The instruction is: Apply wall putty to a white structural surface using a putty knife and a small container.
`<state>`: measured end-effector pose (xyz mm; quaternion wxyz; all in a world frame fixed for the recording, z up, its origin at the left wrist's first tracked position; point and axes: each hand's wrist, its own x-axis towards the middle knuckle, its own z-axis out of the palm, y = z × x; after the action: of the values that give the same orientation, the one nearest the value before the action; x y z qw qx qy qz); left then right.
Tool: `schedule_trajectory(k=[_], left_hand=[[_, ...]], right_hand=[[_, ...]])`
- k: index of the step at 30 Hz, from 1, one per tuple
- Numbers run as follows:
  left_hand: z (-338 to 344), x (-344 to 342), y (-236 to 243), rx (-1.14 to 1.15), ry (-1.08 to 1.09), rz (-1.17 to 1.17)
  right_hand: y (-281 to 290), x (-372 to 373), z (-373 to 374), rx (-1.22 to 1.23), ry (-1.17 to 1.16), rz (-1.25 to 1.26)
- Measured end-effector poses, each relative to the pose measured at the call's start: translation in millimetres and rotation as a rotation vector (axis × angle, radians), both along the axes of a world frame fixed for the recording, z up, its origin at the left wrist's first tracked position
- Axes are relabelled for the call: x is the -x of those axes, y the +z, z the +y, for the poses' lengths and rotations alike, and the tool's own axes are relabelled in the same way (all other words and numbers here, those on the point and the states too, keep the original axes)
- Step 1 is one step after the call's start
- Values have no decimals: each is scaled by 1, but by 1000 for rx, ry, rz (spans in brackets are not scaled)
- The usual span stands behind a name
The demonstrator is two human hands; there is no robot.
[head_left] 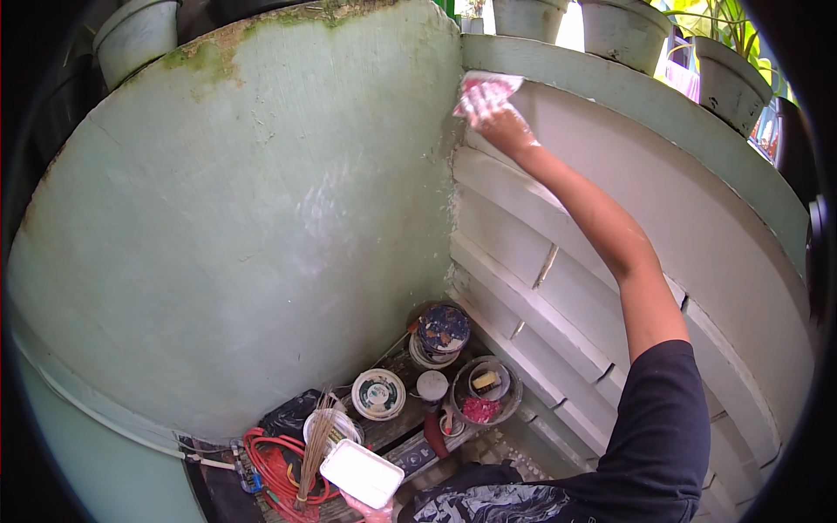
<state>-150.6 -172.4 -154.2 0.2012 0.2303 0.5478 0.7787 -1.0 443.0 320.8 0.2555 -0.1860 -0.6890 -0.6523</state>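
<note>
Person at a wall corner, two bare hands in view. Right hand (pixel 504 129), top centre of frame, fingers closed over a pink-and-white pad (pixel 499 81), held up at the corner just under the ledge; blurred, so can't tell cloth from sponge. White smears on those fingers. Right arm stretches up from lower right, dark sleeve (pixel 658 418) above the elbow.

Left hand (pixel 373 513), bottom centre, mostly cut off by the frame edge, grips a white tray (pixel 362 473) by its near end, pale inside facing up.

Around the tray: bundle of thin sticks (pixel 315 453) just left, red hose (pixel 261 458) beyond that, lower left. Lidded white tub (pixel 378 395) above it; paint-crusted bucket (pixel 442 331) higher, near the corner. Grey basin (pixel 518 394) right of the tub, with a yellow block (pixel 486 381) and pink cloth (pixel 479 410) inside. Green wall (pixel 209 227) fills the left, pale boards (pixel 514 187) the right. Potted plants (pixel 732 83) upper right.
</note>
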Motion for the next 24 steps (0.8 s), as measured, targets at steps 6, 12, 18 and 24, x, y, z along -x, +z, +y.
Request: schedule_trajectory(k=[6, 12, 18, 24], left_hand=[[-1, -4, 2, 0, 41, 81], [2, -14, -1, -5, 81, 135], [12, -14, 3, -13, 124, 214], [16, -13, 8, -3, 151, 298]], right_hand=[[-18, -24, -17, 532, -358, 49], [-49, -12, -5, 543, -151, 71], [-12, 8, -34, 284, 236, 176], [13, 11, -61, 115, 223, 255]])
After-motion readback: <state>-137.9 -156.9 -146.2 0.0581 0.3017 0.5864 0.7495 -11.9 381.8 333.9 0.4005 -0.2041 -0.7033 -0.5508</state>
